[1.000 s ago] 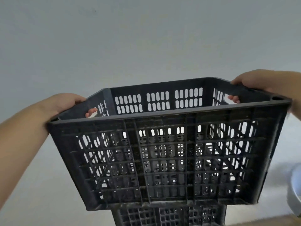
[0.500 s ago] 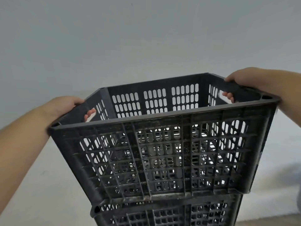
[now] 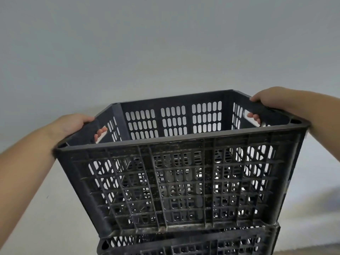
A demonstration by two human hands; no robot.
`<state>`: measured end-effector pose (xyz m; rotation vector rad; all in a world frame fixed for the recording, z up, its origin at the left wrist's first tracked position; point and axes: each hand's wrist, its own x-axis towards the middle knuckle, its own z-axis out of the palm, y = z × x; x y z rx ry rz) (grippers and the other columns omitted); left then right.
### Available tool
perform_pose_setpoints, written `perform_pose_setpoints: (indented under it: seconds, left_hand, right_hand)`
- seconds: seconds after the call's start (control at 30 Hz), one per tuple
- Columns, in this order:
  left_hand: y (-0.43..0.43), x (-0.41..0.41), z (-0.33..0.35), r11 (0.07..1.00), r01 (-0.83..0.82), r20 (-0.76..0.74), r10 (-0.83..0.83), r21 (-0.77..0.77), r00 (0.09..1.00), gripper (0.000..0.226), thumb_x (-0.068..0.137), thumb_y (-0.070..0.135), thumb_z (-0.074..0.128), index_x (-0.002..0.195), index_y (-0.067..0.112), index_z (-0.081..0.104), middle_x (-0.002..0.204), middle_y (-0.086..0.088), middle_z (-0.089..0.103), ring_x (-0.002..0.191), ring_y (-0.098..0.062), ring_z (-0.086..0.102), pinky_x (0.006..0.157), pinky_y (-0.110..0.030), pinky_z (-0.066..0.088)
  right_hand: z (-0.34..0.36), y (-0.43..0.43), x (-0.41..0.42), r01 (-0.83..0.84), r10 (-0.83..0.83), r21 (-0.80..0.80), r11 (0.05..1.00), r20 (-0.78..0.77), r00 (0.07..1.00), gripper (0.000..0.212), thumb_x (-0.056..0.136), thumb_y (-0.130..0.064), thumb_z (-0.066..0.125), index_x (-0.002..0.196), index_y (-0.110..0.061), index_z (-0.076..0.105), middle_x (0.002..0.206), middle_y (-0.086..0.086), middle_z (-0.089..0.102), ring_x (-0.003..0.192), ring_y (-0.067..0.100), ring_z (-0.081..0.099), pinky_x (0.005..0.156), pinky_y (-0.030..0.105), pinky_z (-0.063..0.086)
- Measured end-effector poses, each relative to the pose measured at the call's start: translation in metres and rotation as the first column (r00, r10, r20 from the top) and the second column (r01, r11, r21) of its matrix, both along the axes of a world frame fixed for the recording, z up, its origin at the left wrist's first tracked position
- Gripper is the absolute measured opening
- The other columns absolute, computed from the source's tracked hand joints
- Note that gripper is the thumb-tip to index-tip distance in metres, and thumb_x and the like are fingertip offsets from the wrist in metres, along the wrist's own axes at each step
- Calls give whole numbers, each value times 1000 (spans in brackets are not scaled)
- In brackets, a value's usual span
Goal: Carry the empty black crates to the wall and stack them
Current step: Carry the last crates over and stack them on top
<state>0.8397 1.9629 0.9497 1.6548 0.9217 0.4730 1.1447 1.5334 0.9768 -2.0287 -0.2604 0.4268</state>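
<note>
Black top crate [image 3: 184, 181] in both hands' closed grip, left hand [image 3: 73, 124], right hand [image 3: 272, 100]; lower crate [image 3: 184, 245] cut off.

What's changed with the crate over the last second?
The top crate has come down toward the lower crate; its base now sits at the lower one's rim, though whether it is fully seated cannot be told. Nothing was let go: the left hand and right hand still grip the side handles. The wall stays behind.

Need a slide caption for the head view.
Both hands, left hand and right hand, hold top crate over lower crate.
</note>
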Motion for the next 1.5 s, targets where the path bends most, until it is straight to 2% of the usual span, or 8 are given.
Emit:
perform_pose_setpoints:
  seconds: [0.17,0.3,0.47,0.63,0.87,1.0,1.23,1.5]
  left_hand:
    - [-40,-9,14,993,-22,-53,29,114,998,32,100,31,54,102,0,64,96,-19,67,81,-30,64,78,-42,53]
    - [75,-3,-14,982,-19,-93,37,189,995,94,46,66,83,121,11,70,128,-17,69,118,-39,65,103,-58,49]
    - [-47,-37,7,995,96,53,-94,-28,994,32,88,36,64,103,7,70,92,-14,70,76,-28,65,77,-41,55]
    - [-73,-58,-4,968,144,292,-80,-204,953,18,89,30,63,96,13,69,84,-11,68,68,-25,66,74,-39,54]
    - [-109,-82,-39,951,128,518,38,-282,855,42,98,54,47,115,21,66,117,-13,74,103,-30,72,93,-49,49]
    - [-136,-91,-54,976,97,554,27,-194,832,65,101,66,28,131,22,65,122,-13,73,116,-30,69,100,-50,44]
    - [-170,-97,-102,993,-89,433,115,-79,894,51,101,64,37,121,31,69,117,5,76,117,-18,66,109,-44,42]
    - [-167,-93,-137,986,-167,262,168,-27,950,34,95,58,56,116,33,65,115,11,73,111,-12,65,112,-41,39]
  right_hand:
    - [8,-8,-17,-53,78,-178,983,135,988,35,105,-29,44,110,3,57,91,21,75,61,28,71,49,34,57]
    - [22,-9,-45,-77,191,-408,910,249,949,33,104,-27,47,97,3,60,97,22,68,74,31,65,70,39,54]
    - [25,-8,-69,46,330,-663,747,431,840,35,103,-36,43,94,-5,58,106,11,57,97,29,53,82,34,38]
    - [14,-10,-90,91,356,-654,751,517,779,43,103,-38,40,118,-3,60,121,16,61,105,30,55,82,34,38]
    - [1,-27,-115,167,187,-413,895,688,701,37,99,-39,40,106,-12,63,100,10,66,90,28,57,71,35,41]
    - [-20,-47,-125,175,-42,-90,980,773,633,45,96,-44,43,132,-19,56,134,5,57,120,27,52,92,39,40]
    - [-102,-81,-134,-2,-250,525,851,408,878,60,95,-46,54,149,-35,30,144,-16,44,123,4,50,105,33,39]
    - [-181,-77,-140,-10,-62,471,882,138,989,41,88,-48,68,121,-32,50,109,-9,65,99,12,64,77,33,49]
